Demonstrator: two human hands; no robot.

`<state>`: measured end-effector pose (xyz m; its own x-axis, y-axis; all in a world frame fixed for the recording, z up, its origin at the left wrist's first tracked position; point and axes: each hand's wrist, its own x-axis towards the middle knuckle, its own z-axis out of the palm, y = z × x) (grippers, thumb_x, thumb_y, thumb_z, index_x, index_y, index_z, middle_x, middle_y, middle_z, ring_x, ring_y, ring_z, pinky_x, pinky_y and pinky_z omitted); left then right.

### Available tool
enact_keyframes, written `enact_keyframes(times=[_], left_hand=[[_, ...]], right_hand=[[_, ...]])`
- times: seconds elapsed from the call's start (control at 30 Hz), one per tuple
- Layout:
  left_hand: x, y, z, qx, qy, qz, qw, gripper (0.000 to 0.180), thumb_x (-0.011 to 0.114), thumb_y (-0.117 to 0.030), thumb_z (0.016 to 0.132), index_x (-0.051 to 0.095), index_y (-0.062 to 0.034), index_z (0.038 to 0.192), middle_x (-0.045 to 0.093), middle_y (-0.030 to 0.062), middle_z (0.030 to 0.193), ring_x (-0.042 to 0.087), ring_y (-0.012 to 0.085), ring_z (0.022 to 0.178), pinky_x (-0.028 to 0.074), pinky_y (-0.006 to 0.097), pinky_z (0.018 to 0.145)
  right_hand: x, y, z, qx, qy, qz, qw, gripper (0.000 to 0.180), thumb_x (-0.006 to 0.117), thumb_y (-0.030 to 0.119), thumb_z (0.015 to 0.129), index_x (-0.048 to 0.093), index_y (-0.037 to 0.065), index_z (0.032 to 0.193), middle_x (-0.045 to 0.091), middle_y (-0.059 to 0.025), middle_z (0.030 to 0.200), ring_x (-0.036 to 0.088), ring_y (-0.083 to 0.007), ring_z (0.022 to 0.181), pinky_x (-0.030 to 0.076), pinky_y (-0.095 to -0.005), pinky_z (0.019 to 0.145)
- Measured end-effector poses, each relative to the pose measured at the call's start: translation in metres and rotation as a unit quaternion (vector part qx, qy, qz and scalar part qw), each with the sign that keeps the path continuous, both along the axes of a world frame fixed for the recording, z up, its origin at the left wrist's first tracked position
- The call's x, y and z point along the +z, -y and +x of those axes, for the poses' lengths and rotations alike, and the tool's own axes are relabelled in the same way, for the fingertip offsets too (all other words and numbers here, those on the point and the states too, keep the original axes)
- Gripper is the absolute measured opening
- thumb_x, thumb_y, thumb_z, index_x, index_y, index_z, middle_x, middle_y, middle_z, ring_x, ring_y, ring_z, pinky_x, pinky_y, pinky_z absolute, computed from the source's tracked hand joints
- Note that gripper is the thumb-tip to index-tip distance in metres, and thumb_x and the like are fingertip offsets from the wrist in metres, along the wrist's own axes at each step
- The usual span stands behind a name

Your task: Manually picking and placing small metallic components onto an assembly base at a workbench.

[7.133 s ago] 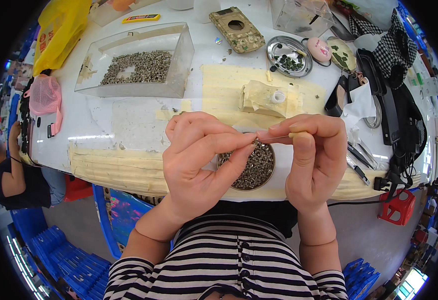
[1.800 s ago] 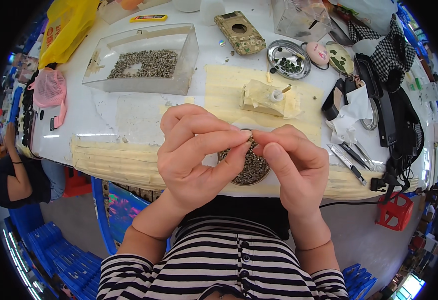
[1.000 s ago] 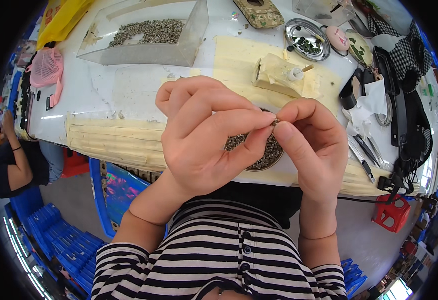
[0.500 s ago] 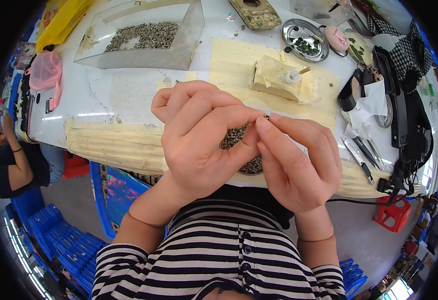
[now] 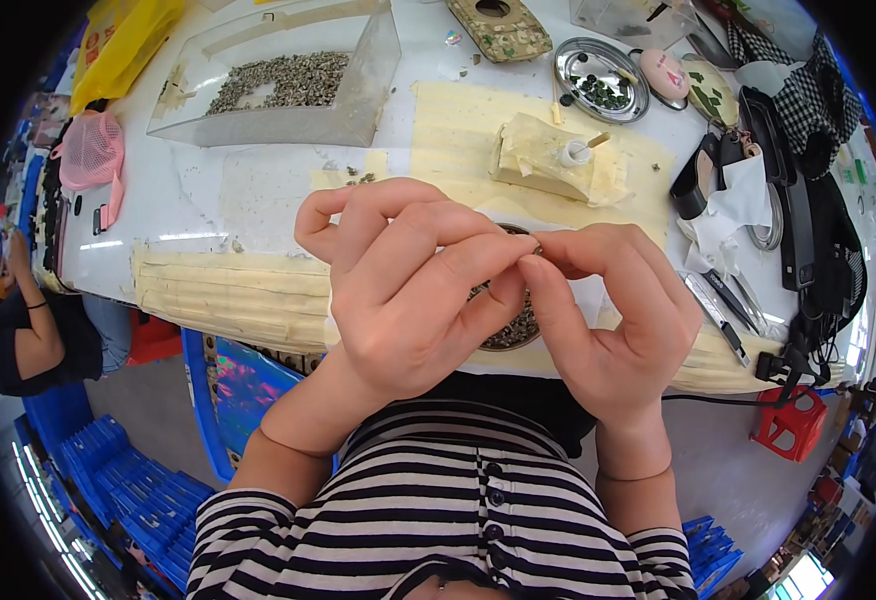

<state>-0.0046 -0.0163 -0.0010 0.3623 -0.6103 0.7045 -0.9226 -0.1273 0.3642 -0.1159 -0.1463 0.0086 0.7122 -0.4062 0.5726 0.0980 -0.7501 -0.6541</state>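
My left hand (image 5: pixel 398 295) and my right hand (image 5: pixel 626 315) meet fingertip to fingertip above the near edge of the table. Both are closed in a pinch, thumb against forefinger. A tiny dark piece seems to sit where the fingertips meet, too small and covered to name. Under them stands a round dish (image 5: pixel 506 348), partly hidden by my hands, filled with small grey-brown metallic pieces (image 5: pixel 520 326). Just beyond my left hand, a few similar bits (image 5: pixel 360 179) lie on the table.
A clear open box (image 5: pixel 288 127) holding many small pieces stands far left. Ahead sits a tape-covered block (image 5: pixel 538 172) with a small white pot (image 5: pixel 575 153) and a stick. A metal plate (image 5: pixel 641 100) holds dark green bits. Tweezers and a cutter (image 5: pixel 718 320) lie right.
My right hand has shifted slightly right, its fingers more arched. My left hand has dropped a little nearer to me, uncovering bits on the table. The view has shifted slightly.
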Motion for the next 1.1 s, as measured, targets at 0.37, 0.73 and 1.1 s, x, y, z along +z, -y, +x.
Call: enact_keyframes(times=[0.37,0.73,1.1], left_hand=[[-0.004,-0.002,0.012,-0.119,-0.110,-0.055,0.985,0.025,0.079,0.000,0.067,0.073,-0.0068,0.089,0.068,0.0036,0.089,0.056,0.0226,0.084,0.045,0.033,0.076],[-0.006,-0.003,0.012,-0.115,-0.105,-0.069,0.985,0.023,0.077,0.001,0.071,0.072,-0.0051,0.092,0.067,0.0055,0.091,0.055,0.0221,0.085,0.045,0.035,0.079],[-0.001,-0.002,0.013,-0.146,-0.129,-0.022,0.981,0.020,0.080,-0.003,0.074,0.073,-0.0045,0.092,0.068,0.0052,0.091,0.057,0.0210,0.084,0.041,0.034,0.080]], right_hand=[[0.001,-0.002,-0.006,0.111,-0.051,0.408,0.905,0.008,0.065,0.005,0.096,0.064,-0.002,0.092,0.062,-0.0023,0.077,0.056,-0.0070,0.067,0.047,-0.0209,0.061],[0.005,-0.008,-0.005,0.133,-0.047,0.521,0.842,0.007,0.062,0.006,0.098,0.064,-0.002,0.099,0.064,-0.0012,0.081,0.057,-0.0046,0.070,0.046,-0.0187,0.063],[0.002,0.008,-0.007,0.111,-0.013,0.237,0.965,0.003,0.068,-0.006,0.085,0.066,-0.004,0.086,0.063,-0.0066,0.078,0.061,-0.0116,0.065,0.049,-0.0228,0.058]])
